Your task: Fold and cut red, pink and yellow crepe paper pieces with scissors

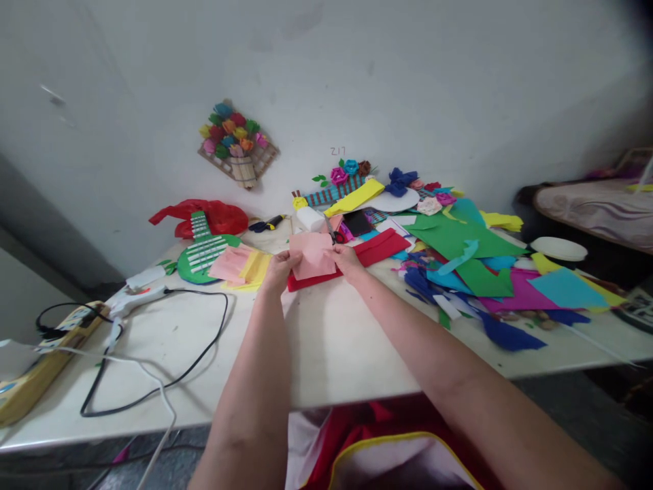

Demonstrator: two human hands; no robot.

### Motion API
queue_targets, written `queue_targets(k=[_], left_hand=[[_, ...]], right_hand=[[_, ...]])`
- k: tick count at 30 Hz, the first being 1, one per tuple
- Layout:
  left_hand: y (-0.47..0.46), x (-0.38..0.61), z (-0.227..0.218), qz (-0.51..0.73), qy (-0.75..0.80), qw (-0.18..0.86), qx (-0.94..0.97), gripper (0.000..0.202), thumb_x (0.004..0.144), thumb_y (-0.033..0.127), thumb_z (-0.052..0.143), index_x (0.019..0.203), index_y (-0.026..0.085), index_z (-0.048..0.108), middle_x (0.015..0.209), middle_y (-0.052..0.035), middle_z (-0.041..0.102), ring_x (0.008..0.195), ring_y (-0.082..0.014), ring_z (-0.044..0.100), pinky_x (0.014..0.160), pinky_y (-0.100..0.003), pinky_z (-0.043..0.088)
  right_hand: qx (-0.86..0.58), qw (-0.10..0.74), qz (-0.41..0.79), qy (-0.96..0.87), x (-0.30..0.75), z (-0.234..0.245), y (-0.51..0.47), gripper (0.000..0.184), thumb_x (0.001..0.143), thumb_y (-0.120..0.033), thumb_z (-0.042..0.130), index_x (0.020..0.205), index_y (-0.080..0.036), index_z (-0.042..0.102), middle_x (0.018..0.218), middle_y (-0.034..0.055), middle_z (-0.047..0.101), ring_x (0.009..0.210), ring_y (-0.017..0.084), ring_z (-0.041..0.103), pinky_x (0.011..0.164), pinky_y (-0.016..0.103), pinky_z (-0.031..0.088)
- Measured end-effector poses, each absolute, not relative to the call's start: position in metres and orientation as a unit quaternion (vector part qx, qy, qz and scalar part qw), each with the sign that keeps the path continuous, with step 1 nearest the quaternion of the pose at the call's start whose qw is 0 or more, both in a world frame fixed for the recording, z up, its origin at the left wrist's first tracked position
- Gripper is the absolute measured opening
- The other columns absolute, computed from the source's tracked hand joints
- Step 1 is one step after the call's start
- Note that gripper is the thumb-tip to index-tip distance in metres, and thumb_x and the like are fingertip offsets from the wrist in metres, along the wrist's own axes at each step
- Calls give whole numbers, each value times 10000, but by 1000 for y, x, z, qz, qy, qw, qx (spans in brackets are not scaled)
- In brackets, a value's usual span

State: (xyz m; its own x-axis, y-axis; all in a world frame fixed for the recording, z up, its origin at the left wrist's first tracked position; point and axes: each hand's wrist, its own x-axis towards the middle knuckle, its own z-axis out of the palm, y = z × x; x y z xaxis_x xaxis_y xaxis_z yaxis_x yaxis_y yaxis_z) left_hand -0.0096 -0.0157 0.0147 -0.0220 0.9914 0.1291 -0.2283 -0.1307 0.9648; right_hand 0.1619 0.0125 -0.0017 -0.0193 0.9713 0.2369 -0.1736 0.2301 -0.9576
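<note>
A square of pink crepe paper (312, 256) is held up between my two hands. My left hand (281, 267) pinches its left edge, and my right hand (345, 261) pinches its right edge. Behind and under it lies a long folded strip of red paper (382, 246). A pair of scissors (337, 236) rests just beyond my right fingers, its blades partly hidden. To the left, pink and yellow paper pieces (255, 267) overlap a green guitar-shaped craft (196, 272) with white striped strips.
Cut paper, including a large green sheet (464, 238), is heaped on the right. A glue gun (137, 298) with a looping black cord and a power strip (76, 327) occupy the left. Pliers (270, 223) and red plastic (219, 216) lie behind; a flower craft (237, 143) hangs on the wall.
</note>
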Motion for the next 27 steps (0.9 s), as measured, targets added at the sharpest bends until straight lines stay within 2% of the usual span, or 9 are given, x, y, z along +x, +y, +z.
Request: queue_targets(k=[4, 7, 16, 19, 23, 27], left_hand=[[-15, -13, 15, 583, 446, 494, 465, 364, 455, 369, 786, 603, 136, 547, 525, 11, 572, 482, -103, 541, 506, -234, 446], [-16, -14, 17, 575, 472, 463, 480, 395, 465, 410, 775, 573, 146, 504, 483, 31, 530, 423, -78, 488, 441, -206, 396], [-12, -19, 8, 551, 557, 338, 522, 354, 548, 425, 707, 503, 156, 481, 367, 50, 432, 341, -49, 368, 353, -175, 231], [-12, -21, 4, 538, 571, 347, 515, 343, 563, 432, 689, 519, 165, 478, 352, 48, 432, 326, -60, 372, 344, -179, 217], [-12, -23, 1, 540, 574, 350, 507, 345, 567, 434, 681, 520, 176, 456, 339, 56, 410, 309, -57, 343, 339, -182, 211], [-13, -24, 1, 519, 598, 343, 506, 326, 579, 423, 669, 523, 181, 458, 332, 58, 401, 309, -62, 335, 339, -185, 220]], right_hand=[[-405, 598, 461, -516, 162, -1, 13, 269, 563, -395, 650, 533, -175, 499, 451, -79, 434, 481, 76, 401, 484, 204, 332], [-403, 603, 456, -515, 162, -1, 14, 284, 552, -417, 644, 555, -160, 523, 468, -75, 437, 482, 69, 377, 486, 208, 313], [-419, 594, 446, -522, 161, -7, 19, 293, 576, -425, 638, 633, -145, 575, 550, -41, 526, 541, 104, 478, 551, 235, 399], [-441, 567, 456, -526, 161, -11, 20, 268, 638, -342, 618, 818, -145, 600, 615, -25, 581, 572, 122, 543, 595, 262, 455], [-483, 541, 404, -558, 160, -15, 20, 475, 648, -190, 608, 1112, -166, 511, 673, -17, 615, 614, 135, 589, 648, 288, 495], [-491, 532, 333, -604, 159, -17, 20, 511, 630, -96, 579, 1136, -144, 520, 675, 0, 636, 652, 144, 603, 692, 276, 496]])
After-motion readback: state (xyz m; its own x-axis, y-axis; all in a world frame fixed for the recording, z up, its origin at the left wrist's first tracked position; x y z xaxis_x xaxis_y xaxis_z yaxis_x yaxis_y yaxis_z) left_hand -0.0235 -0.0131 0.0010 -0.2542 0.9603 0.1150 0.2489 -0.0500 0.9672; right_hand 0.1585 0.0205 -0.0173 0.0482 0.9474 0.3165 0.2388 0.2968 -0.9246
